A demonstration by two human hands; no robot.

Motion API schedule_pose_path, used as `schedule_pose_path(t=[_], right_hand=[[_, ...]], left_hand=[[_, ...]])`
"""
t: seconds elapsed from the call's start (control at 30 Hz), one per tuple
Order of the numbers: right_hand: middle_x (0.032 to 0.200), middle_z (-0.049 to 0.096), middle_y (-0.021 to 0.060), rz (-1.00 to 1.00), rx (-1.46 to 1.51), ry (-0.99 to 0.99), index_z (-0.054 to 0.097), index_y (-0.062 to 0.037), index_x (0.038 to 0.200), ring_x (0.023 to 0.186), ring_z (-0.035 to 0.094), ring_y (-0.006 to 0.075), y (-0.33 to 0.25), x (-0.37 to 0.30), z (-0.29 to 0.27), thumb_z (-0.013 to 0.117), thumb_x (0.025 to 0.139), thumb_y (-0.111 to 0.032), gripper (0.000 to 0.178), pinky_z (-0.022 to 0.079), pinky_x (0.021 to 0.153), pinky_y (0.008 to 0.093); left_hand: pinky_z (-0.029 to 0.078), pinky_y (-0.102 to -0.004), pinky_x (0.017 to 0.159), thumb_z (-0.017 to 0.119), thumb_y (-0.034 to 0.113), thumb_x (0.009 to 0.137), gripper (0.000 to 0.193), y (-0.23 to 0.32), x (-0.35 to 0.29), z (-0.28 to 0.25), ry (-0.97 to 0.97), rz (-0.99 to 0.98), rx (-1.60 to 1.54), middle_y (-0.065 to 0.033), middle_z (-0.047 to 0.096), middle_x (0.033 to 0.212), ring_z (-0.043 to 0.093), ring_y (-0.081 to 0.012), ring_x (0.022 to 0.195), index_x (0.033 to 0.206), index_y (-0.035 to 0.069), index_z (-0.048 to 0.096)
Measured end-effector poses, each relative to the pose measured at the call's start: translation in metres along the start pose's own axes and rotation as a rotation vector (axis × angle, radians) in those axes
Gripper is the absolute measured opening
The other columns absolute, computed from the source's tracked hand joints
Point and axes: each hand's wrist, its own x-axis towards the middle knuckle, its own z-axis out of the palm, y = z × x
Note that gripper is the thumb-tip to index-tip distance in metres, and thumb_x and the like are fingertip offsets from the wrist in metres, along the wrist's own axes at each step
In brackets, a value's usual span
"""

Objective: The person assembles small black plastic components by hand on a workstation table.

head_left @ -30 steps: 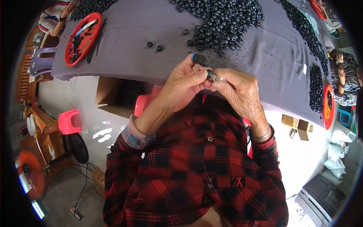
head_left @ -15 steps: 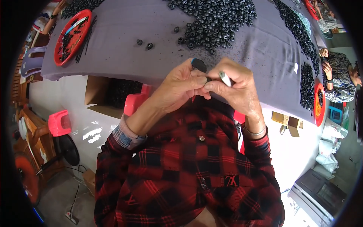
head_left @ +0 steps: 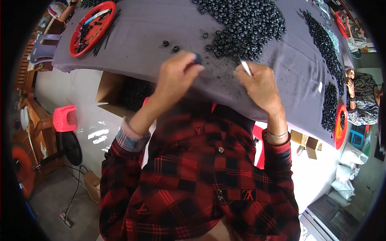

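Observation:
My left hand (head_left: 177, 78), smeared by motion, hovers over the near edge of the cloth-covered table; its thumb and forefinger stand apart, with no held thing visible. A dark cover with blue (head_left: 196, 58) sits on a fingertip. My right hand (head_left: 260, 85) is closed round a slim white tool (head_left: 247, 68) whose end points up and away from me; its exact kind is unclear. The fingertips of that hand are at the near edge of a heap of small round black parts (head_left: 249, 24), and whether they pinch one is hidden. Several loose black parts (head_left: 176, 49) lie beyond my left hand.
A red tray (head_left: 110, 9) with black scraps and thin black sticks (head_left: 106, 38) are far left. Dark crumbs dot the grey-purple cloth (head_left: 140, 40). More black parts (head_left: 317, 38) line the right side, near another person (head_left: 362, 96). An open carton (head_left: 108, 86) stands below the table.
My hands, together at my chest, have parted. The left moved left and blurs; the right, still with the white tool, moved out to the heap. The view has shifted slightly.

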Motion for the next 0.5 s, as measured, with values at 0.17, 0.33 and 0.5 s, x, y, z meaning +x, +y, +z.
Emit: schedule_pose_path(t=[0.17,0.33,0.5], right_hand=[[0.064,0.057,0.0186,-0.155,-0.167,-0.030,0.057,0.0026,0.075,0.055,0.053,0.0316,-0.008,0.039,0.011,0.072,0.077,-0.018,0.025,0.044,0.055,0.0364],[0.074,0.062,0.0216,-0.238,-0.239,-0.024,0.063,0.0022,0.080,0.073,0.062,0.0403,-0.010,0.058,0.040,0.073,0.075,-0.018,0.023,0.049,0.064,0.0430],[0.075,0.063,0.0224,-0.203,-0.346,-0.096,0.064,0.0021,0.081,0.073,0.063,0.0400,-0.010,0.064,0.040,0.068,0.075,-0.015,0.019,0.050,0.065,0.0420]], left_hand=[[0.047,-0.0403,0.060,0.070,0.010,0.078,0.016,-0.027,0.023,-0.012,0.199,0.128,0.329,-0.0103,0.055,0.080,0.059,-0.0327,0.071,0.090,0.004,0.061],[0.048,-0.0409,0.062,0.069,0.010,0.079,0.015,-0.045,0.031,-0.018,0.234,0.062,0.400,-0.0090,0.056,0.086,0.060,-0.0312,0.072,0.092,0.005,0.062],[0.048,-0.0400,0.061,0.069,0.009,0.078,0.020,-0.052,0.034,-0.026,0.253,0.050,0.392,-0.0097,0.055,0.083,0.059,-0.0310,0.070,0.095,0.003,0.061]])
